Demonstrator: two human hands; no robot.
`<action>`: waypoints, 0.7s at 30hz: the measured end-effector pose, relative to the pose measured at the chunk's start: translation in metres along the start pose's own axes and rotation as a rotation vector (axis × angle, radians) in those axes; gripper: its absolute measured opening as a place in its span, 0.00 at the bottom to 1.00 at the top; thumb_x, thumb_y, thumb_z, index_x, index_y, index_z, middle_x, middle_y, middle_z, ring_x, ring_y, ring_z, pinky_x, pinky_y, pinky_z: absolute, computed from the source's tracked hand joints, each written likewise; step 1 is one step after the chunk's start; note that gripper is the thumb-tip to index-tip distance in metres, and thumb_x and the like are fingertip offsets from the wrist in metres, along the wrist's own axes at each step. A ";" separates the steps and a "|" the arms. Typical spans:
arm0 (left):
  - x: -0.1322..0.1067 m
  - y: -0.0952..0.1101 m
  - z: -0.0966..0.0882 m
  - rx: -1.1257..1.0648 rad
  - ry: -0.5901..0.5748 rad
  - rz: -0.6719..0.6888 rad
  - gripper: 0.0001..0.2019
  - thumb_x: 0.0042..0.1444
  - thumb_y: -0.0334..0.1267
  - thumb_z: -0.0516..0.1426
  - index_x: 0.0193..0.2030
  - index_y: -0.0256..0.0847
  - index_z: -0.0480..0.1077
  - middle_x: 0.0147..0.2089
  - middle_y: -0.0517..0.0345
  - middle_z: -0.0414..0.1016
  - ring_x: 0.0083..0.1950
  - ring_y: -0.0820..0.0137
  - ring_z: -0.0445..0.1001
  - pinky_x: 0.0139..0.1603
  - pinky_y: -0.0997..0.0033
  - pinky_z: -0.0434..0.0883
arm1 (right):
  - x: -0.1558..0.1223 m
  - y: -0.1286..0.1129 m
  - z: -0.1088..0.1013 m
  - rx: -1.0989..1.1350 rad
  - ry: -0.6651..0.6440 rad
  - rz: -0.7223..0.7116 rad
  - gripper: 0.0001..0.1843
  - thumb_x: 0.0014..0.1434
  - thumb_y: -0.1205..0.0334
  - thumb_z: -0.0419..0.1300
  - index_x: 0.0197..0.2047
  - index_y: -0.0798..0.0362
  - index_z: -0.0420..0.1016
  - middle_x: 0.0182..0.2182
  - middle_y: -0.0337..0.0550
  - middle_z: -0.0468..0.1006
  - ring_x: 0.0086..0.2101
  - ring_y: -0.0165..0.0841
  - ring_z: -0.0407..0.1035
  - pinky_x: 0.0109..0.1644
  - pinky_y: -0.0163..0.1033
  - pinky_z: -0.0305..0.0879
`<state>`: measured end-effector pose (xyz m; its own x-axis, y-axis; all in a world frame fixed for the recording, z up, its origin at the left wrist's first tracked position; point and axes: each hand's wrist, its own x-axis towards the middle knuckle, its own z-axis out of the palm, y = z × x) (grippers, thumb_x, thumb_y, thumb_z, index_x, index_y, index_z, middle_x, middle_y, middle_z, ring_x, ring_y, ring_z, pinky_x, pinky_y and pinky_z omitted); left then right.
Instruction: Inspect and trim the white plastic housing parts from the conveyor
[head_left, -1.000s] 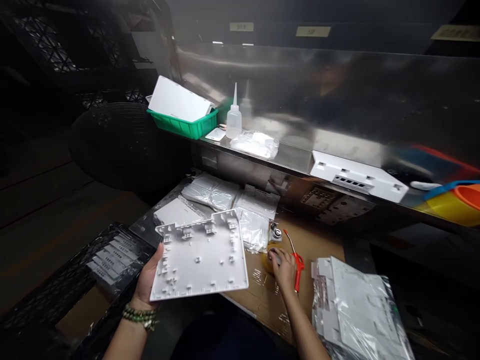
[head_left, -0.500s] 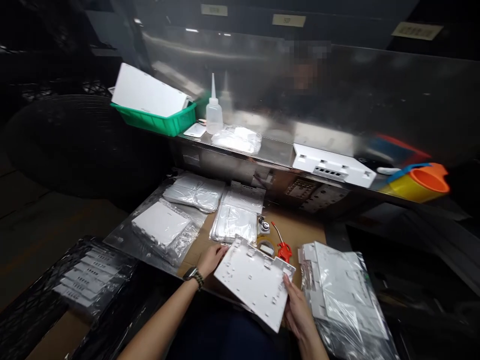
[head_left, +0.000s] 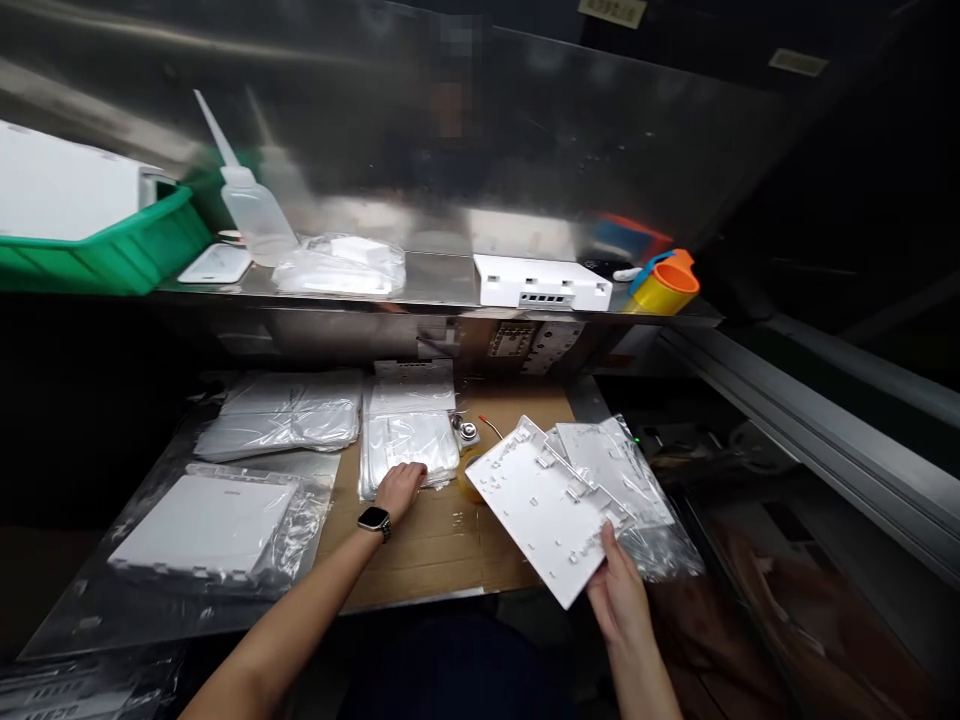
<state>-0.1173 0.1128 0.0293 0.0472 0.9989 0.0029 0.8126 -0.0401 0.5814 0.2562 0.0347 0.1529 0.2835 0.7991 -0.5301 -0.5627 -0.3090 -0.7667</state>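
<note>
My right hand [head_left: 619,590] grips a white plastic housing panel [head_left: 536,520] by its lower right edge. The panel is tilted, with its inner face of clips and small posts turned up towards me. My left hand [head_left: 401,490], a watch on its wrist, lies at the near edge of a stack of clear plastic bags [head_left: 409,440], fingers loosely stretched and no grip visible. Behind the held panel, part of a roll of tape [head_left: 470,480] shows, along with a small round metal part [head_left: 466,431] and a thin red-tipped tube [head_left: 489,425].
White panels [head_left: 202,525] lie on plastic film at the left, with bagged pieces [head_left: 285,410] behind. More wrapped panels [head_left: 607,450] are at the right. The metal shelf carries a green bin [head_left: 112,255], a squeeze bottle [head_left: 259,215], a white housing [head_left: 544,282] and a yellow-orange cup [head_left: 666,285].
My left hand has left the panel's side and moved onto the plastic bags. The panel stays in my right hand, now over the wrapped panels' edge. The view has swung to the right.
</note>
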 end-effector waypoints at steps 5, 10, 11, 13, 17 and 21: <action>0.012 -0.007 -0.024 -0.134 0.033 -0.100 0.14 0.69 0.46 0.57 0.53 0.38 0.71 0.47 0.52 0.77 0.46 0.63 0.78 0.51 0.54 0.75 | -0.011 -0.008 0.011 0.050 0.001 -0.039 0.34 0.58 0.45 0.71 0.62 0.54 0.75 0.55 0.49 0.82 0.58 0.45 0.75 0.63 0.48 0.75; 0.029 -0.012 -0.046 -0.353 -0.053 -0.177 0.15 0.64 0.45 0.62 0.52 0.38 0.71 0.39 0.58 0.78 0.39 0.65 0.78 0.47 0.57 0.76 | -0.010 -0.006 0.022 0.052 -0.029 -0.034 0.34 0.59 0.45 0.70 0.63 0.53 0.74 0.56 0.49 0.82 0.58 0.45 0.75 0.64 0.51 0.73; 0.032 -0.014 -0.048 -0.410 -0.080 -0.191 0.15 0.64 0.44 0.63 0.51 0.38 0.72 0.39 0.58 0.78 0.39 0.66 0.78 0.47 0.57 0.76 | -0.008 -0.003 0.024 0.050 -0.032 -0.031 0.34 0.60 0.44 0.69 0.63 0.53 0.74 0.57 0.50 0.81 0.59 0.45 0.74 0.64 0.51 0.72; 0.038 -0.020 -0.051 -0.535 -0.136 -0.220 0.13 0.65 0.43 0.62 0.50 0.37 0.72 0.40 0.57 0.78 0.39 0.67 0.78 0.45 0.58 0.78 | -0.003 0.006 0.029 0.043 -0.036 -0.028 0.34 0.60 0.43 0.68 0.63 0.53 0.74 0.59 0.50 0.80 0.61 0.44 0.72 0.66 0.52 0.70; 0.047 -0.032 -0.057 -0.758 -0.196 -0.277 0.11 0.66 0.41 0.61 0.50 0.36 0.73 0.43 0.55 0.78 0.40 0.68 0.78 0.43 0.61 0.79 | 0.007 0.029 0.039 0.041 -0.088 0.037 0.35 0.61 0.38 0.65 0.64 0.51 0.73 0.60 0.51 0.79 0.62 0.46 0.71 0.63 0.55 0.71; 0.052 -0.035 -0.066 -0.927 -0.205 -0.286 0.11 0.65 0.40 0.62 0.50 0.36 0.73 0.44 0.55 0.78 0.41 0.67 0.79 0.43 0.61 0.79 | 0.016 0.053 0.055 -0.069 -0.279 0.219 0.38 0.60 0.34 0.63 0.60 0.56 0.76 0.51 0.57 0.84 0.55 0.50 0.77 0.55 0.57 0.76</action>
<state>-0.1815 0.1674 0.0624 0.0906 0.9409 -0.3265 0.0373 0.3244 0.9452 0.1883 0.0595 0.1241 -0.0661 0.8174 -0.5723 -0.5306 -0.5146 -0.6736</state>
